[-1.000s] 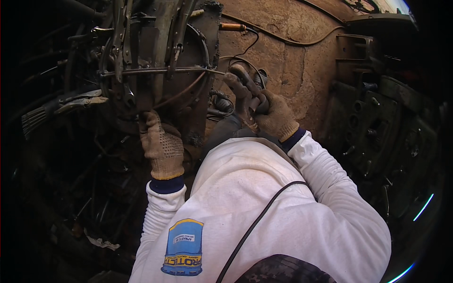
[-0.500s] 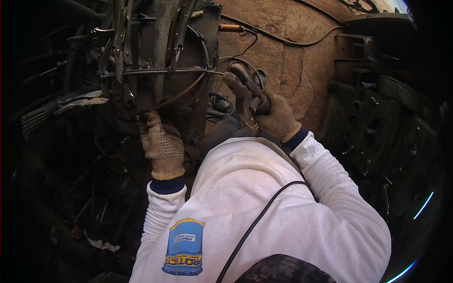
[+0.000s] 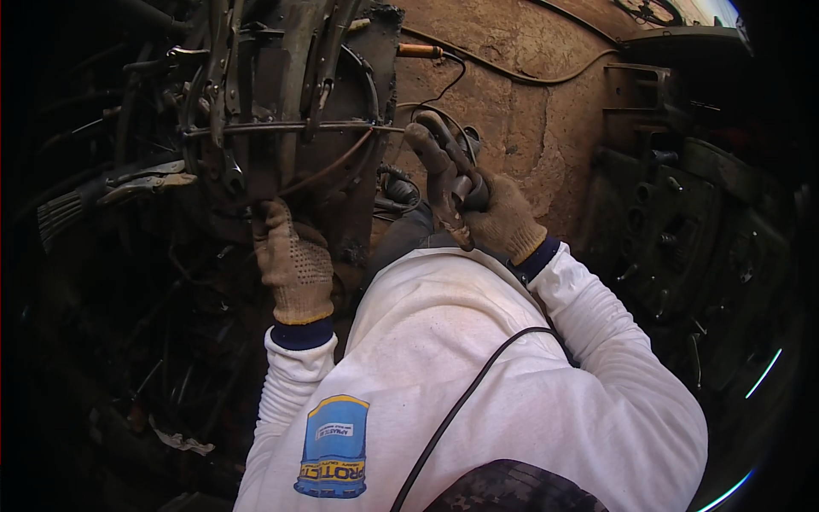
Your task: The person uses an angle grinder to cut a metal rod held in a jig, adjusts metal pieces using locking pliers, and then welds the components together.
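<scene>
My left hand (image 3: 294, 263), in a tan knitted glove with dark dots, is at the near edge of a dark metal worktable (image 3: 337, 200). Its fingers are curled at a dark part there, and what they grip is hidden in shadow. A worn brown tool with two thick arms (image 3: 441, 175) is in my gloved right hand (image 3: 509, 218), in front of my waist; its exact kind I cannot tell. From the table a thin metal rod (image 3: 341, 127) reaches right, ending close to the tool's upper tip. A brownish curved rod (image 3: 337, 162) lies below it.
Locking pliers (image 3: 149, 183) hang at the table's left, beside a wire brush (image 3: 64, 218). An orange-handled tool (image 3: 418, 51) with a black cable juts from the table's right edge. A hose (image 3: 546, 79) crosses the brown floor. Dark green machinery (image 3: 682, 230) stands at right.
My right hand has turned the two-armed tool slightly, its lower end shifting a little right and down. My left hand has stayed almost still.
</scene>
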